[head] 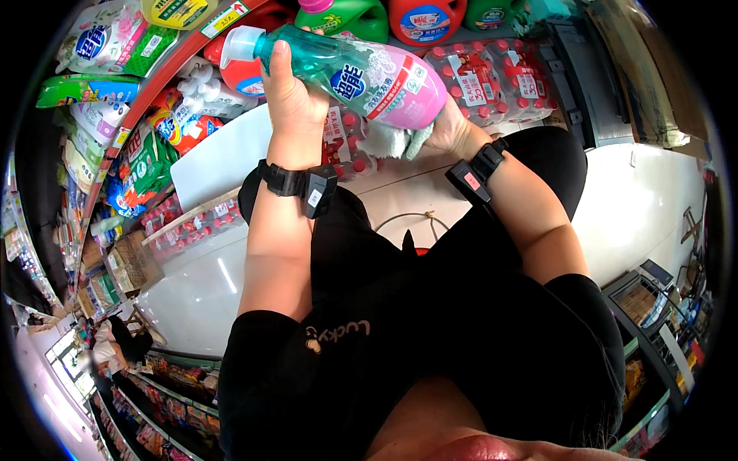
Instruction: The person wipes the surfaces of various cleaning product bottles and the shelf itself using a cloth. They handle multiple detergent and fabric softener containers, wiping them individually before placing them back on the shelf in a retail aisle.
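Observation:
A teal and pink laundry detergent bottle point(369, 78) with a white pump head lies tilted across both my hands. My left hand point(294, 92) holds it near the neck, thumb up beside the pump head and the other fingers mostly hidden behind the bottle. At the pink base, my right hand point(452, 129) supports the bottle, with a grey-green cloth point(395, 141) held under it. Part of the right fingers is hidden by the bottle and cloth. Black straps with small boxes are around both wrists.
Detergent jugs point(426, 20) line the shelf ahead. Shrink-wrapped packs of red-capped bottles point(490, 80) stand below it. A white board point(222, 155) and bagged detergents point(144, 161) are at the left. Cardboard point(651, 75) is at the upper right; a person point(112, 348) is far off, lower left.

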### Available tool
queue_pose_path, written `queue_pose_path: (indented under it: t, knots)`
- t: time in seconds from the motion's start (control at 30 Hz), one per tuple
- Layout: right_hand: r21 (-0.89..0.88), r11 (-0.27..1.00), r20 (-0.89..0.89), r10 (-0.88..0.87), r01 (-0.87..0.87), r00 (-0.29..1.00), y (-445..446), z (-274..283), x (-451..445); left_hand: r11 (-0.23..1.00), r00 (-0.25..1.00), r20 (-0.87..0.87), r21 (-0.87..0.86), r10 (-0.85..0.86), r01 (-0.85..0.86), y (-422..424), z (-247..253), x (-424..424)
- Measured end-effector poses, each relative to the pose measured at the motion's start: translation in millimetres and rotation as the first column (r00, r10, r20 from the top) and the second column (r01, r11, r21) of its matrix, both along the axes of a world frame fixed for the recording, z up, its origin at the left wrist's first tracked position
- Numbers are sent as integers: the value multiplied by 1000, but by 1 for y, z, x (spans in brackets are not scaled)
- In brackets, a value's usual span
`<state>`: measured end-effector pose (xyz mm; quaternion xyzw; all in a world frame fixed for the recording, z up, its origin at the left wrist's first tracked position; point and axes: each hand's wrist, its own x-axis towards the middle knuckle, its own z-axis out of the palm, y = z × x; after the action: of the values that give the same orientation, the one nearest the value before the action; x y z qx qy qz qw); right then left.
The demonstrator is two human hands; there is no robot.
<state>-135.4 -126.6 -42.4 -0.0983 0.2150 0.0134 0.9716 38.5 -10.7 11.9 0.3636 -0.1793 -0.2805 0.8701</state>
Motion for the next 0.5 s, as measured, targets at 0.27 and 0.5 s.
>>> queue_pose_path:
  t: [0.27, 0.5]
  knots:
    - [-235, 960, -240, -210, 153, 948, 2, -25, 11, 960, 965, 74, 107, 253, -260, 5, -22, -3]
    - [-661, 698, -31, -393, 276, 919, -6, -29, 16, 963, 972, 98, 151, 212, -225, 4, -25, -3]
